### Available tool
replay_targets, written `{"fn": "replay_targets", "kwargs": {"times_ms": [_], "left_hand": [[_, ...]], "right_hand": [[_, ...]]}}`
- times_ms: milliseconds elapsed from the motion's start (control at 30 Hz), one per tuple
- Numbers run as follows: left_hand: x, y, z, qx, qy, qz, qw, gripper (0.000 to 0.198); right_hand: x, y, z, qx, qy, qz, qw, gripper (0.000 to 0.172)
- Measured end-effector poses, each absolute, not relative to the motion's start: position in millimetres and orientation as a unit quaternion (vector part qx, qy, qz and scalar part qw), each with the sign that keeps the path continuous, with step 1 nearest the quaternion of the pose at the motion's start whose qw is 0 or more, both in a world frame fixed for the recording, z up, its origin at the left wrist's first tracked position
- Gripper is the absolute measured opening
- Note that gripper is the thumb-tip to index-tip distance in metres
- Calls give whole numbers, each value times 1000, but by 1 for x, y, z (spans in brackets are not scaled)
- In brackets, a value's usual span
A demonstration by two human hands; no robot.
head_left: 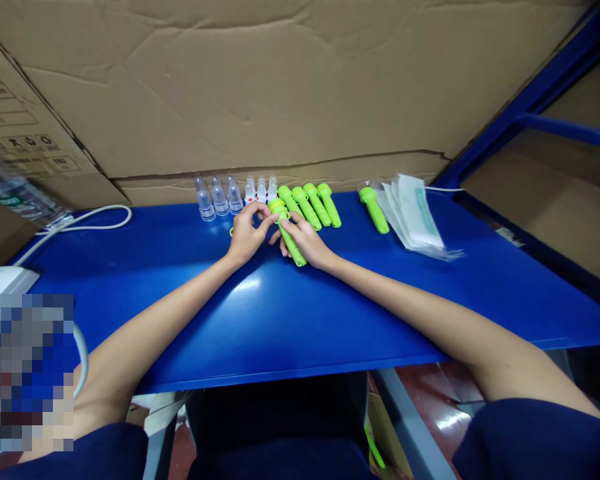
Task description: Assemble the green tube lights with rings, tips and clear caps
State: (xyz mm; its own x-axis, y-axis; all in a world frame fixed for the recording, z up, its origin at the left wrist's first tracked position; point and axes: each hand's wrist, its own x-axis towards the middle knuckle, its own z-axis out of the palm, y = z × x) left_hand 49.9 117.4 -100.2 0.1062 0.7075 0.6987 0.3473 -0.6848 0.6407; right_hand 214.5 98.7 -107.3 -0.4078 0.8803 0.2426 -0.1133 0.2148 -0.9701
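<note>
My right hand [303,239] is wrapped round a bright green flashlight-shaped plastic piece [294,248], which is tilted with its wide head away from me. At that head, the fingers of my left hand [250,232] are closed in a pinch on its yellowish rim [277,205]. Whether the rim is a separate ring I cannot tell. Part of a small yellow ring [231,232] shows beside my left hand. Just behind my hands lie several similar green pieces [316,203] in a row. Three clear plastic bottle-like parts [219,197] stand to their left.
Between the clear parts and green pieces stand three small clear nozzles [261,190] with white and orange bases. At right lie another green piece [375,211] and white packets [414,213]. A cardboard sheet [260,87] backs the blue table [220,333]. A power strip [7,280] and cable are at left.
</note>
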Motion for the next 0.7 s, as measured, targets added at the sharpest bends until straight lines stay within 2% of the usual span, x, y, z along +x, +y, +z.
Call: {"fn": "replay_targets", "kwargs": {"times_ms": [100, 267, 700], "left_hand": [[51, 116, -99, 717, 371, 565, 172, 20], [51, 113, -98, 702, 376, 583, 160, 22], [50, 115, -98, 713, 366, 578, 154, 21]], "right_hand": [[215, 98, -107, -303, -634, 547, 456, 54], [214, 95, -105, -293, -643, 524, 476, 71], [214, 93, -106, -332, -672, 416, 514, 62]]}}
